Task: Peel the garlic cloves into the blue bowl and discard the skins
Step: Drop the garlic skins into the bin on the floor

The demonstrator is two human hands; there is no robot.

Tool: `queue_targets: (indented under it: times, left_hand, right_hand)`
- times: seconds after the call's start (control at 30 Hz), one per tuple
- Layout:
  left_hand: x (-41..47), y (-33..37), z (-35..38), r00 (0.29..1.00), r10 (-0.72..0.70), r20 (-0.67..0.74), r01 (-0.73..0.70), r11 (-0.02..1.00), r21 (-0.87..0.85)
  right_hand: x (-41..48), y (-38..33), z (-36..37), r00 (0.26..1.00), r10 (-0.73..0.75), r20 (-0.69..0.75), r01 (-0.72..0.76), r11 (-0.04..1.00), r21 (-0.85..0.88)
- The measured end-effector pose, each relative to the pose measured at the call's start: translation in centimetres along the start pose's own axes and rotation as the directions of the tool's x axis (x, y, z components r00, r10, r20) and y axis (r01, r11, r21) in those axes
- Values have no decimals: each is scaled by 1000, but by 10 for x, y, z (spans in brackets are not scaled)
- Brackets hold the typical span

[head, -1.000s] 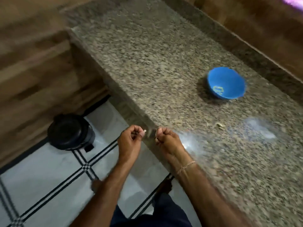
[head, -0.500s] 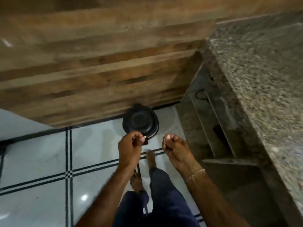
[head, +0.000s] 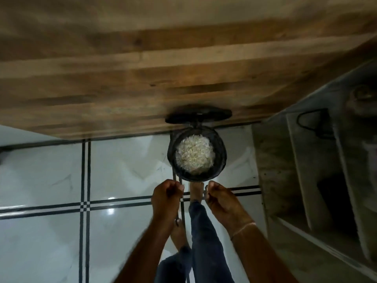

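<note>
Two hands, one bin (head: pixel 222 154), one heap of skins (head: pixel 194 157).
Left hand (head: pixel 166 198) and right hand (head: pixel 221 199) are held apart, fingers curled, contents unseen, just short of the skin-filled bin.

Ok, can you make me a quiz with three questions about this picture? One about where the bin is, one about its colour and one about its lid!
1. Where does the bin stand?
A. On the counter
B. On the tiled floor, by the wooden wall
C. On a chair

2. What colour is the bin?
A. Black
B. Red
C. Yellow

3. How is its lid?
A. Shut flat
B. Tipped up, open
C. Lying far off on the floor

Answers:
1 B: the bin sits on the white tiles right in front of the wood panels.
2 A: its rim and walls are black.
3 B: the lid stands up behind the bin, and pale skins show inside.
</note>
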State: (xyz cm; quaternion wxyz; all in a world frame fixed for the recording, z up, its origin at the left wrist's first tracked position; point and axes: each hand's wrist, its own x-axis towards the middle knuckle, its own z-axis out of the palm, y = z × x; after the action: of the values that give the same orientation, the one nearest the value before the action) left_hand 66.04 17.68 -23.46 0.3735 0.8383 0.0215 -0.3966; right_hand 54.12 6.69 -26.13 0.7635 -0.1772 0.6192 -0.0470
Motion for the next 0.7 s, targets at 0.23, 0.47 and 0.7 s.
queue_targets:
  times: [0.23,0.47,0.7]
  left_hand:
    - [164,-35,110,954,-299,-3,292,936,-195]
    - [222,-70,149,916,-393,78,397,864,-309]
    - [200,-26,163,911,-379,165,409,881,-237]
  right_hand:
    - [174,-9,11,993,52,-108,-31,982,188]
    - [254,-3,0,993,93,-79,-82,988,132]
    - [222,-12,43,991,136,19,-136,991,3]
